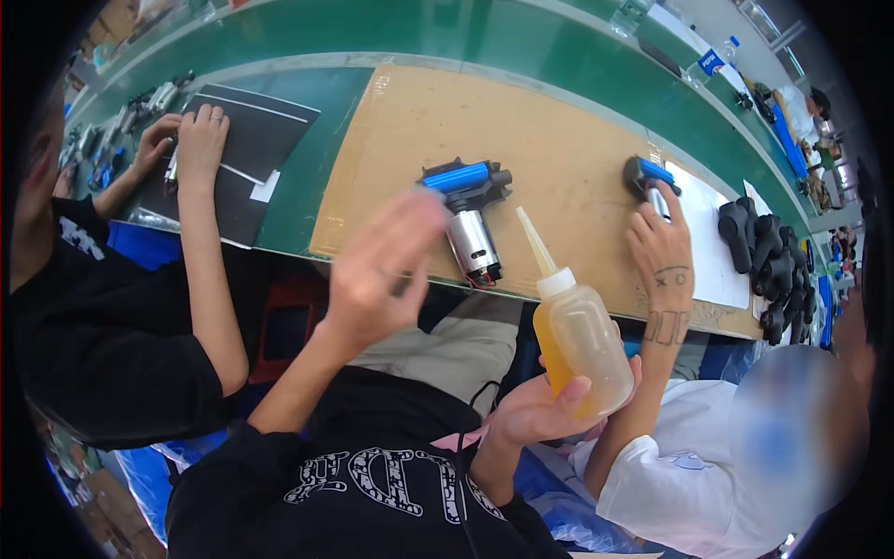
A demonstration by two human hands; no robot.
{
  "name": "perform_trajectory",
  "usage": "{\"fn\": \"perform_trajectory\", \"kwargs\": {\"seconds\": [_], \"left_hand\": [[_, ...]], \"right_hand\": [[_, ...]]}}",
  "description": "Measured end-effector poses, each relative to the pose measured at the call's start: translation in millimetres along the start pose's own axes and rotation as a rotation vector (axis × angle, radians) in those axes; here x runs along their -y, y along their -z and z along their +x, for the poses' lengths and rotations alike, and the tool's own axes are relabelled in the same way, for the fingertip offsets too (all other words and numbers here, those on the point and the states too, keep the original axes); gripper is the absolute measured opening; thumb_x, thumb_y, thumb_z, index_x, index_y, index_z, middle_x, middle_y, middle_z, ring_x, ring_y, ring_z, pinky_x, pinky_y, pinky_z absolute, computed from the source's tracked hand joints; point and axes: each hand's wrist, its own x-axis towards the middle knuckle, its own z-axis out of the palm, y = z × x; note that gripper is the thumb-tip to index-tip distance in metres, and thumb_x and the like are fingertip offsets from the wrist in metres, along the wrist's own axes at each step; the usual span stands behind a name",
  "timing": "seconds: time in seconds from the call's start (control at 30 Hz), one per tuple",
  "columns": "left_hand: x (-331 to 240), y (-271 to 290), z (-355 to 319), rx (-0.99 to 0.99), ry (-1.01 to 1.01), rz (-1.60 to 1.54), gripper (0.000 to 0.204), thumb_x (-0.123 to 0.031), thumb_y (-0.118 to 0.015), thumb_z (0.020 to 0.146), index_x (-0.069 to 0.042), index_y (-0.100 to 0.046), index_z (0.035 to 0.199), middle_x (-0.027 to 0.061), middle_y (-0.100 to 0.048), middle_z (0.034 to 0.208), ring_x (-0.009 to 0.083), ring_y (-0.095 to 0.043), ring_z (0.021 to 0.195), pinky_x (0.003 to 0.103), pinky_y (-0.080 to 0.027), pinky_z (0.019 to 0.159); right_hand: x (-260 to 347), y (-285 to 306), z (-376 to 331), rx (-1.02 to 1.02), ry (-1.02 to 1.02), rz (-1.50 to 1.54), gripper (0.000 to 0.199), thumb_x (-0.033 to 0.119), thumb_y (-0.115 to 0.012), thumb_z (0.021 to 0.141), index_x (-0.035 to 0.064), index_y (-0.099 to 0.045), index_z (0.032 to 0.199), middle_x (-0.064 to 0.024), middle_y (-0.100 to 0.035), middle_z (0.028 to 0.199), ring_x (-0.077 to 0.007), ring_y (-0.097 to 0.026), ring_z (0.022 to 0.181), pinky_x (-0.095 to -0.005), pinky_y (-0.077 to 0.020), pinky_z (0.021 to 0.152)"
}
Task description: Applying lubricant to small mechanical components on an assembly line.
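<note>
My right hand (549, 410) is closed round a translucent squeeze bottle (589, 349) with yellow liquid inside. The bottle tilts, its long thin nozzle pointing up and left toward a motor assembly (473, 238). That assembly lies on the cardboard sheet (559, 121); it has a silver motor can with red wires at its near end and a black head with a blue cylinder across it. Blurred by motion, my left hand (382, 270) is just left of the assembly, its fingers stretched and thumb apart, with nothing visible in it. Its fingertips overlap the black head in view; contact is unclear.
At right, a co-worker's hand (661, 247) is on another blue-and-black motor assembly (649, 177), near a pile of black housings (768, 256). On the left, another co-worker's hands (200, 149) work over a black mat (256, 130). A green ledge (521, 42) runs behind.
</note>
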Motion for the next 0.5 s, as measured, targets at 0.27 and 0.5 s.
{"fn": "perform_trajectory", "kwargs": {"seconds": [0.27,0.5], "left_hand": [[47.3,1.7,-12.2,0.023,0.206,-0.094,0.053,0.001,-0.087,0.074,-0.001,-0.072,0.125,0.0144,-0.074,0.126,0.0239,-0.073,0.108,0.034,-0.06,0.087],[49.6,-1.3,3.5,0.032,0.161,-0.094,0.051,0.006,-0.084,0.075,-0.001,-0.073,0.124,0.0156,-0.076,0.121,0.0293,-0.074,0.109,0.037,-0.059,0.092]], "right_hand": [[-8.3,-25.5,-1.0,0.04,-0.035,0.051,0.083,0.027,-0.077,0.087,0.0,-0.029,0.149,-0.027,-0.051,0.139,-0.0391,-0.055,0.129,-0.0525,-0.0507,0.11],[-21.0,-26.9,0.7,0.046,-0.053,0.059,0.082,0.024,-0.078,0.085,0.0009,-0.03,0.147,-0.0272,-0.051,0.138,-0.0391,-0.056,0.127,-0.0503,-0.0546,0.106]]}}
